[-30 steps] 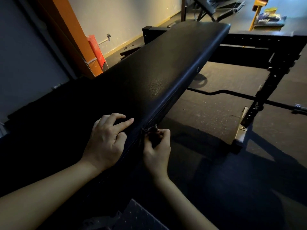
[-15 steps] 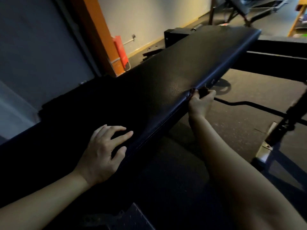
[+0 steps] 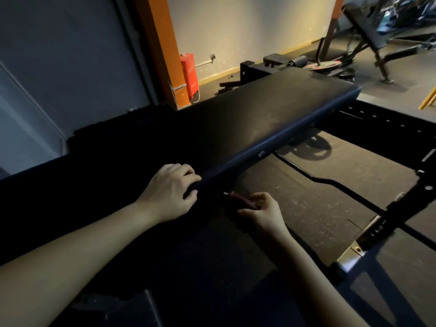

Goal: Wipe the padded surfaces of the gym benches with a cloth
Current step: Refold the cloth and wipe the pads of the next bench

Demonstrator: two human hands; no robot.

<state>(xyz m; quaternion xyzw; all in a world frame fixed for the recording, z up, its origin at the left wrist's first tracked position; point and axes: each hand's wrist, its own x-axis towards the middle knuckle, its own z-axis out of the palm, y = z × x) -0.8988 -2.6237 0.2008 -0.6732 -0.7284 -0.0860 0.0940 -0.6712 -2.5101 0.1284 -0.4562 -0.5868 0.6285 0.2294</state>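
- Left hand (image 3: pixel 169 190): rests on the near long edge of the long black padded bench (image 3: pixel 259 119). The fingers (image 3: pixel 186 172) are bent close together over that edge and the thumb is tucked against the side face. It reads as a bracing grip.
- Right hand (image 3: pixel 262 211): sits below and just beside the same edge, off the pad and over the black rubber floor (image 3: pixel 330 220). Its fingers are curled, pinching a small dark reddish-brown cloth (image 3: pixel 240 199).
- Cloth: bunched into a narrow roll that points toward the underside of the bench. The light is dim, so I cannot tell whether its tip touches the bench.
- Pad top: matte, with faint pale scuffs toward the far end. No wet streak shows in this light.
- Step in hand (judgement): the side strip of the pad at the near end, with the cloth lifted clear of the surface at this instant.
- Progress (judgement): cannot be rated, because wiped and unwiped areas look alike.
- Next move calls for (judgement):
  - Bring the cloth up against the side face.
  - Open the roll so more fabric makes contact.
  - Draw it along the edge toward the far end.
  - Lift the left hand, which covers part of that strip, so that patch gets wiped.
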